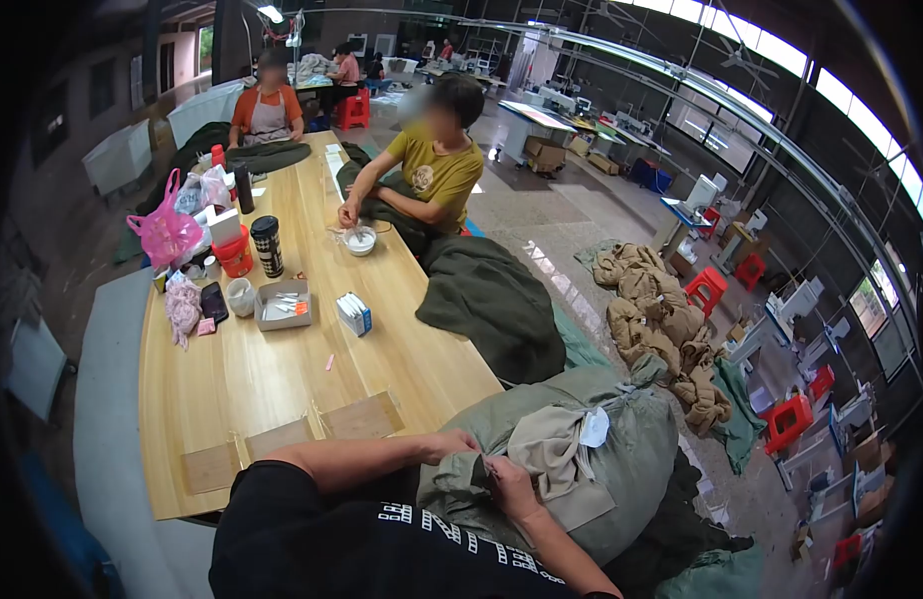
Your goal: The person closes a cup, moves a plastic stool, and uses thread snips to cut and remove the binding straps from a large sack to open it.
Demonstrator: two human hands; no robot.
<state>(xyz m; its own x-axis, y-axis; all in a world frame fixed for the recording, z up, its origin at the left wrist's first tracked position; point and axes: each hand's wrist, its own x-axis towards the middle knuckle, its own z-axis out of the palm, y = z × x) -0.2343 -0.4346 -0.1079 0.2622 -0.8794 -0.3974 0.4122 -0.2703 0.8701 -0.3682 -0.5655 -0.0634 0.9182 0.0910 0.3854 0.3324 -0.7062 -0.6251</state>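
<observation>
At the bottom middle, both my hands are close together on grey-green cloth [445, 479] at the near side of a large stuffed sack [636, 449]. My left hand [449, 444] has its fingers closed on the cloth's upper edge. Just right of it, my right hand [513, 489] pinches the same cloth, its fingertips partly hidden. Beige cloth [546, 449] lies on the sack beside my right hand, with a pale blue-white piece [594, 427] on top.
A wooden table [401, 344] extends ahead, bearing a small box [283, 304], a blue-white box [354, 313] and a dark tumbler [268, 247]. Two people sit along it, one reaching to a white bowl [359, 241]. Brown garments [646, 299] lie on the floor at right.
</observation>
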